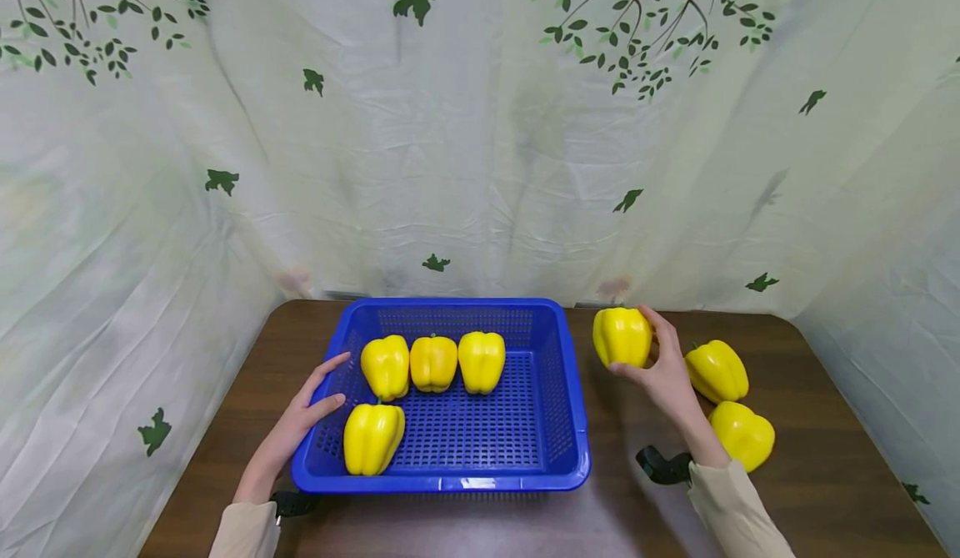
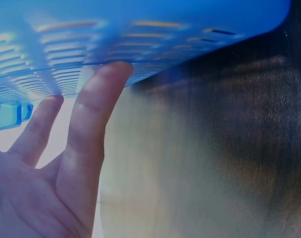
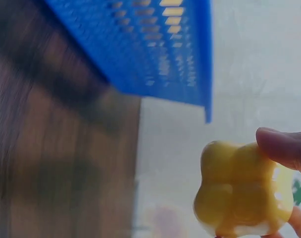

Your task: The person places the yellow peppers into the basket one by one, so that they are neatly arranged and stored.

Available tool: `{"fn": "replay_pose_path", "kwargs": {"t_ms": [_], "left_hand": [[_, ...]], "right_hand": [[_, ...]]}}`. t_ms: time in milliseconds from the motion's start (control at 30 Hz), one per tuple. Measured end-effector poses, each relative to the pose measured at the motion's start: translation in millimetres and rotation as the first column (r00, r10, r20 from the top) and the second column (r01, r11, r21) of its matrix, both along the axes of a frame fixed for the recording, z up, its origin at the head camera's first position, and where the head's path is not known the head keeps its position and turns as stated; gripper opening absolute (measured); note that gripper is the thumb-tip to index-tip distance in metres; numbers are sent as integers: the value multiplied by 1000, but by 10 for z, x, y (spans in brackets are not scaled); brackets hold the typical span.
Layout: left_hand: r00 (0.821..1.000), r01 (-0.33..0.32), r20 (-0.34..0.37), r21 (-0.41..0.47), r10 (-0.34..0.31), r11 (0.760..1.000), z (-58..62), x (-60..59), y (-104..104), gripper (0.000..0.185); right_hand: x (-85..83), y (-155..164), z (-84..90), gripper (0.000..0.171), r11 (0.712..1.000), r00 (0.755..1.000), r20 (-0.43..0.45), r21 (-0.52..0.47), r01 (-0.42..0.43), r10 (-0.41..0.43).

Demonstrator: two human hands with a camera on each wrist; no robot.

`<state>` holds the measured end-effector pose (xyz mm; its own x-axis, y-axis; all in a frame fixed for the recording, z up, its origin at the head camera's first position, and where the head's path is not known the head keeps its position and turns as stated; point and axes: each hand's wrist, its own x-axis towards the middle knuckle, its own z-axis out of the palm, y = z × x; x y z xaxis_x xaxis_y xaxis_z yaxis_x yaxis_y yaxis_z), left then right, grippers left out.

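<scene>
- One yellow pepper point(image 1: 621, 337) pinched in right hand point(image 1: 667, 374) fingers point(image 3: 284, 148), thumb below, lifted just right of blue basket point(image 1: 570, 391).
- Left hand point(image 1: 300, 420) fingers straight, relaxed, touching basket's left wall, holding nothing.
- Four peppers inside basket.
- Two peppers on worktop point(image 1: 825, 458), right of right hand.

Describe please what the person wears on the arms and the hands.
Both arms wear beige long sleeves that end at the wrists. A black mount is strapped at each wrist. The left hand and right hand are bare: no gloves, rings or markings show.
</scene>
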<state>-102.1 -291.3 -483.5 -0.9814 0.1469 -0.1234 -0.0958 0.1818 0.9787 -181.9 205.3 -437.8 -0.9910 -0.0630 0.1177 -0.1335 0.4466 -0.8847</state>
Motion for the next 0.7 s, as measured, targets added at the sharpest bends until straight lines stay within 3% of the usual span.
{"fn": "replay_pose_path", "kwargs": {"t_ms": [367,700], "left_hand": [[1000,-1,3,4,1,1000,11,-3,12,57],[1000,2,-6,4,-2,1000,8,5,3,57]], "right_hand": [[191,-193,219,90,997,997,-49,-42,-68,66],[348,-453,224,89,992,990,-83,-46,-120,116]]}}
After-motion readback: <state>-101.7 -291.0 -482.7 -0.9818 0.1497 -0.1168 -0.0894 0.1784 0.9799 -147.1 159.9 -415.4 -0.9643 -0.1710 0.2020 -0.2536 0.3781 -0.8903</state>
